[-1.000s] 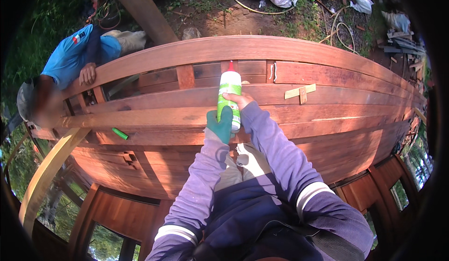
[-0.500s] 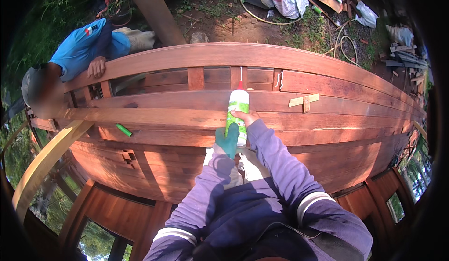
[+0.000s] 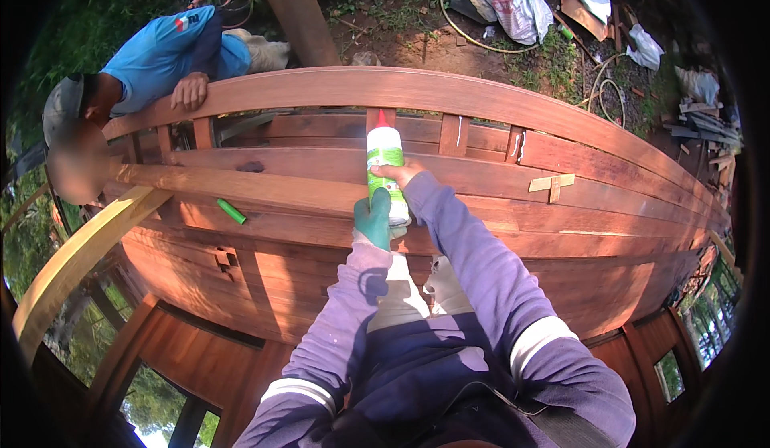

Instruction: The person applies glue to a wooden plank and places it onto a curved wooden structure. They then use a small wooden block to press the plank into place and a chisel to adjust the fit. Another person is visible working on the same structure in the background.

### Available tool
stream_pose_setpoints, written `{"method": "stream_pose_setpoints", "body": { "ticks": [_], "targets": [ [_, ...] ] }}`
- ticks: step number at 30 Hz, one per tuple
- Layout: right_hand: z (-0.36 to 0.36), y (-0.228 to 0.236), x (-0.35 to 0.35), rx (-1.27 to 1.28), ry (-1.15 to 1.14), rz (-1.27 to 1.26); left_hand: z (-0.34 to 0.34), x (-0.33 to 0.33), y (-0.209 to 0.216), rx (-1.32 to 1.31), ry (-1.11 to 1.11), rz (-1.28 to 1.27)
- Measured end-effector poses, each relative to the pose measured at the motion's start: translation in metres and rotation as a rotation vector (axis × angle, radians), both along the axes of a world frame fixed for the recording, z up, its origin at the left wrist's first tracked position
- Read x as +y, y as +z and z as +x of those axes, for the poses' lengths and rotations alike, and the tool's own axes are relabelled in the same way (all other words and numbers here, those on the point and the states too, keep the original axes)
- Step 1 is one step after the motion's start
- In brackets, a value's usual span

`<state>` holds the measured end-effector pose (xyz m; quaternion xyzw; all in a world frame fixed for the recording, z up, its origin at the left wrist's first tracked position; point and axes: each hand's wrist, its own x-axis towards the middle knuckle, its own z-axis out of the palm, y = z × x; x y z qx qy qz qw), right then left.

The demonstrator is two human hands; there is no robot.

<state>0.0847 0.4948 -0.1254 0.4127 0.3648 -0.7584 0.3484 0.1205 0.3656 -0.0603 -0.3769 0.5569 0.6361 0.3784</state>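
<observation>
A white and green glue bottle (image 3: pixel 386 159) with a red nozzle is held in both my hands over the wooden frame (image 3: pixel 321 91). The nozzle tip points away from me, at a short upright slat under the far rail. My left hand (image 3: pixel 373 218), in a green glove, wraps the bottle's lower part. My bare right hand (image 3: pixel 401 174) grips its right side higher up. White glue lines show on the slat (image 3: pixel 453 135) right of the bottle and on another slat (image 3: pixel 516 145) farther right.
At the far left a person in a blue shirt (image 3: pixel 164 55) rests a hand on the far rail. A green tube (image 3: pixel 232 210) and a small T-shaped wood piece (image 3: pixel 553 184) lie on the boards. A light wooden beam (image 3: pixel 84 247) stands at left. Sacks (image 3: pixel 513 3) and a hose lie beyond.
Both my hands have carried the bottle left to another slat. A glue line now shows on the slat where the nozzle was. The view has shifted somewhat.
</observation>
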Motion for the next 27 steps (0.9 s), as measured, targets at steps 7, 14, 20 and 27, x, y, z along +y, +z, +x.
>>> {"method": "stream_pose_setpoints", "body": {
  "ticks": [7, 14, 20, 27],
  "targets": [
    [0.005, 0.013, -0.012, -0.097, -0.083, 0.062, -0.003, -0.012, 0.007, -0.057, -0.005, -0.067],
    [0.019, 0.038, -0.025, -0.259, 0.056, 0.138, 0.029, -0.027, 0.0, -0.201, 0.005, 0.001],
    [0.002, 0.041, -0.033, -0.048, 0.208, 0.245, 0.03, -0.045, -0.013, -0.133, 0.009, 0.078],
    [-0.07, 0.022, -0.141, 0.325, 0.682, 0.385, -0.008, -0.176, -0.012, 0.198, 0.223, -0.008]
  ]
}}
